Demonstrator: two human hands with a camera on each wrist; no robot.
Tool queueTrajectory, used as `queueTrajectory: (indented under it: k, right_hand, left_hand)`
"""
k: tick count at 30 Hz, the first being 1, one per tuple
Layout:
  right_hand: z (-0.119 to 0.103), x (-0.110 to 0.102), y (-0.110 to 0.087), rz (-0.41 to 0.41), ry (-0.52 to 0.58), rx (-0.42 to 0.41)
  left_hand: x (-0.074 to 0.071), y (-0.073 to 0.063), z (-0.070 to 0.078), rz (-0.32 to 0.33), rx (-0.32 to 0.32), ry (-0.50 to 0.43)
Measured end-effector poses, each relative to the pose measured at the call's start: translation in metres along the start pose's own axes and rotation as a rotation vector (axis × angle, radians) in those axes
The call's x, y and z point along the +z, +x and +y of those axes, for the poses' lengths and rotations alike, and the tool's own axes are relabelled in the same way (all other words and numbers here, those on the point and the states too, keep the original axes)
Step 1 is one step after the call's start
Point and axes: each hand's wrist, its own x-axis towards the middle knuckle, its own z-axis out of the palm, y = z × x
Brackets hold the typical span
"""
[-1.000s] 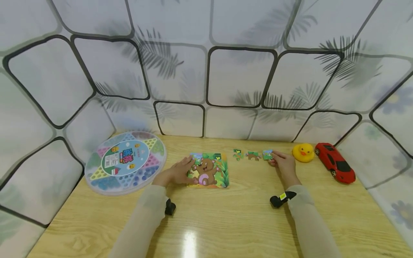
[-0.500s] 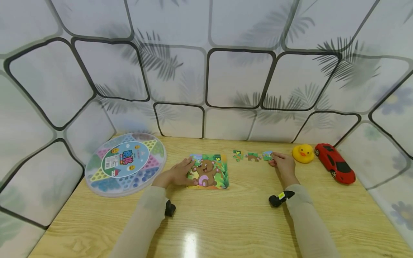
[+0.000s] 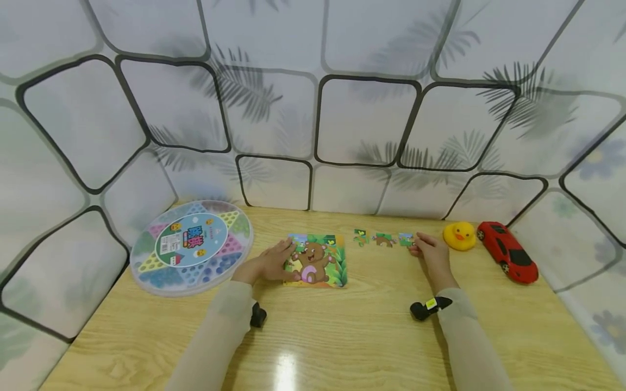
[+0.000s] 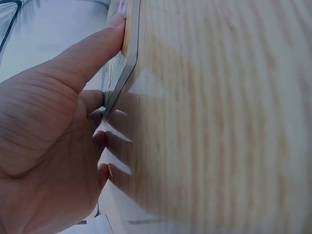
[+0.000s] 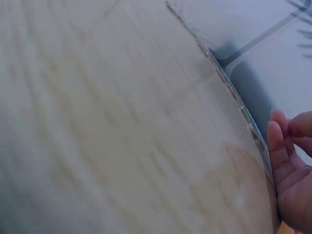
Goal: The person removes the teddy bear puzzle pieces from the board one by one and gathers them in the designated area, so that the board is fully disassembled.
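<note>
My left hand (image 3: pixel 274 260) rests on the left side of a bear jigsaw puzzle (image 3: pixel 315 258), which lies flat on the table. In the left wrist view the thumb (image 4: pixel 92 53) presses on the puzzle near its edge, while the other fingers reach down to the tabletop. Right of the puzzle lie three loose jigsaw pieces in a row: a green piece (image 3: pixel 361 237), a brown piece (image 3: pixel 384 240) and a blue-green piece (image 3: pixel 406 239). My right hand (image 3: pixel 432 258) is beside the blue-green piece, fingertips right at its edge, with nothing seen between thumb and fingers.
A round Chinese checkers set (image 3: pixel 192 247) in a clear case lies at the left. Beyond my right hand are a yellow rubber duck (image 3: pixel 459 236) and a red toy car (image 3: pixel 507 252). A patterned wall covering (image 3: pixel 362 119) rises behind the wooden table (image 3: pixel 342 336).
My right fingers have drawn slightly rightward off the blue-green piece, which now shows more of its surface. The left hand and the puzzle stay where they were.
</note>
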Motion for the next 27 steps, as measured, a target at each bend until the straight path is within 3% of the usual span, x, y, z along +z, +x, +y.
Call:
queueTrajectory:
  k: [13,27]
  right_hand:
    - [0.006,-0.010,-0.004,-0.176,0.258,-0.026]
    - [0.004,-0.002,-0.014,-0.244,0.217,-0.031]
  left_hand:
    - [0.000,-0.002,0.001,-0.002,-0.003,-0.003]
    - [-0.001,-0.001,0.002,-0.009,-0.006,-0.002]
